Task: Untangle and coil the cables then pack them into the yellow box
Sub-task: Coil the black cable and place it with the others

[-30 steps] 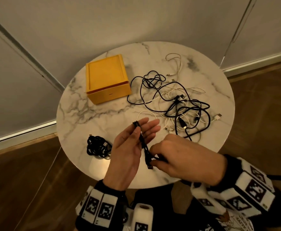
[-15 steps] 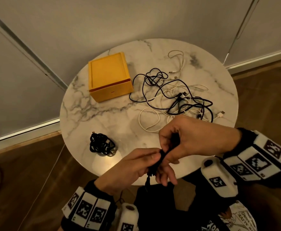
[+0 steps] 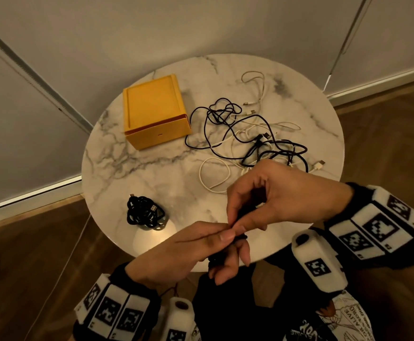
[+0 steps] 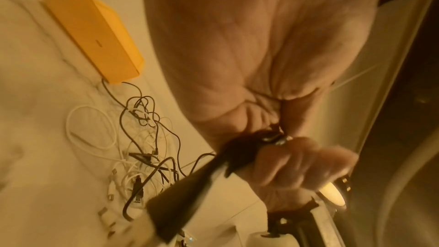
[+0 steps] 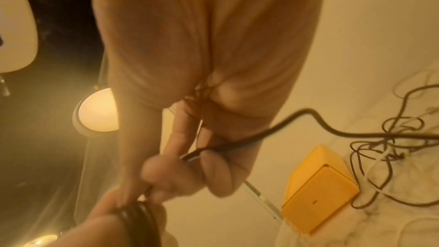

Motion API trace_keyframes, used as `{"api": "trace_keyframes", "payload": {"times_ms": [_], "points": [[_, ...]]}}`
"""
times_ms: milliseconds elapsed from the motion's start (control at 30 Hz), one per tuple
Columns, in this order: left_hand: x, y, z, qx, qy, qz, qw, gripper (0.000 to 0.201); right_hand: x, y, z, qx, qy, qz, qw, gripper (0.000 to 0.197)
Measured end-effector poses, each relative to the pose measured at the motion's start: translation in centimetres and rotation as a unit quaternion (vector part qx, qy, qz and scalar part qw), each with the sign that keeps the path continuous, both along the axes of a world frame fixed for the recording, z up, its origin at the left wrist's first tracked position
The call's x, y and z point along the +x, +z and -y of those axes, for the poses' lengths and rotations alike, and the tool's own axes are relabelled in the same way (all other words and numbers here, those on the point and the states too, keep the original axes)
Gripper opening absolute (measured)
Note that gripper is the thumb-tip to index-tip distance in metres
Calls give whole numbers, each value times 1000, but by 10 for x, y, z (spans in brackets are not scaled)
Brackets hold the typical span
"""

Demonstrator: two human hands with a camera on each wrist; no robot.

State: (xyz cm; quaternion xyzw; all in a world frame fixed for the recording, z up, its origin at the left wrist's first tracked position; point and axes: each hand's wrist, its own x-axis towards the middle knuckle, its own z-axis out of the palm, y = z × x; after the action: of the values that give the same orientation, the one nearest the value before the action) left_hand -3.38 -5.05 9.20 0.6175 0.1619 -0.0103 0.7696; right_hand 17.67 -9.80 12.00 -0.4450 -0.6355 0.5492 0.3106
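A black cable [image 3: 240, 238] is looped round the fingers of my left hand [image 3: 225, 249] at the table's near edge, with the thumb pressing on top. Just above, my right hand [image 3: 235, 217] pinches the same cable [image 5: 273, 131] between thumb and fingers; its free length runs back to the tangle of black and white cables [image 3: 250, 141] at the table's right. In the right wrist view the loops [image 5: 137, 219] show as several turns on the left fingers. The yellow box [image 3: 155, 112] stands shut at the back left. A coiled black cable [image 3: 144, 214] lies near the left front edge.
Everything sits on a small round marble table [image 3: 151, 173] against a pale wall, with wooden floor around it. Bare marble lies between the box and the coiled cable. A glowing round lamp [image 5: 97, 112] shows below the table edge.
My left hand has turned from palm-up to palm-down and moved toward the near edge. The right hand rose over it, carrying the black cable round the left fingers.
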Motion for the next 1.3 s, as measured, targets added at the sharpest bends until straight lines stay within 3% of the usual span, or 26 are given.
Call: {"api": "trace_keyframes", "payload": {"times_ms": [133,233,333,500,633,700,800,1000,1100,1200,1300], "points": [[-1,-9,2,-64,105,73,990,31,-2,-15,-7,35,-78,-61,994,12],[3,-9,-3,-124,186,137,965,29,-7,-30,-11,98,-171,-20,980,23],[9,-1,-6,-167,220,185,943,29,-17,-41,-11,149,-200,3,968,29],[22,9,-26,-324,308,240,862,35,-40,-60,-15,183,-237,98,949,18],[31,9,-43,-301,410,244,826,31,-54,-83,-17,196,-275,187,923,19],[34,4,-46,-275,448,238,817,31,-58,-86,-15,170,-267,164,934,22],[36,-10,-50,-198,488,226,820,30,-69,-85,-9,115,-214,138,960,18],[29,-31,-63,18,482,174,858,24,-68,-83,0,128,-204,301,923,26],[21,-43,-58,125,419,112,893,22,-62,-63,4,183,-193,317,910,30],[8,-48,-49,146,323,21,935,22,-48,-47,1,191,-194,330,904,22],[0,-42,-40,194,234,-47,952,21,-40,-41,-3,190,-169,308,917,18]]}}
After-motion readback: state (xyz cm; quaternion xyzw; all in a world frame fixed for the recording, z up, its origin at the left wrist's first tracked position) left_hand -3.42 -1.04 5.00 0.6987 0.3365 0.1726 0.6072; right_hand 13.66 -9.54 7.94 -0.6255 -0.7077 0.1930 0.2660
